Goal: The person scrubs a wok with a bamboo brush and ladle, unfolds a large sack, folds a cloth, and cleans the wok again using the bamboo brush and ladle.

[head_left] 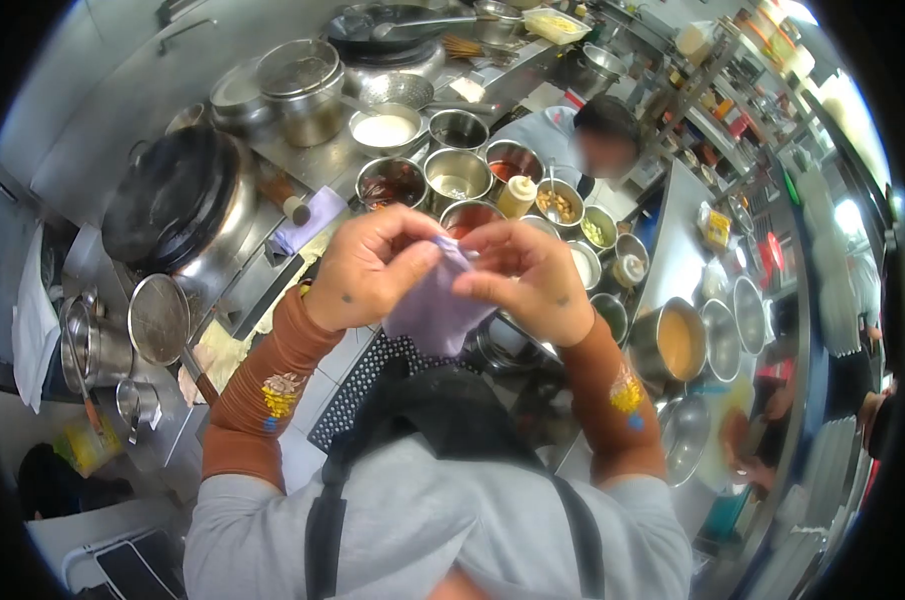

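Note:
A light purple cloth (438, 312) hangs from between my two hands, in front of my chest. My left hand (368, 272) pinches its upper edge with thumb and fingers. From the other side my right hand (533, 282) grips the same edge, fingers bent and close to the left fingertips. Just beyond the hands stand several steel pots of sauces and ingredients, among them a pot of dark red sauce (390, 182). A squeeze bottle (517, 197) with pale yellow contents is beside them. Another folded purple cloth (313, 218) lies by the stove edge to the left.
A large black wok (173, 200) sits on the stove at left. Near it are a round strainer (159, 318) and stacked pots (301, 95). Another person (563, 140) bends beyond the pots. On the right, a pot of orange liquid (679, 342) stands among steel bowls (719, 340).

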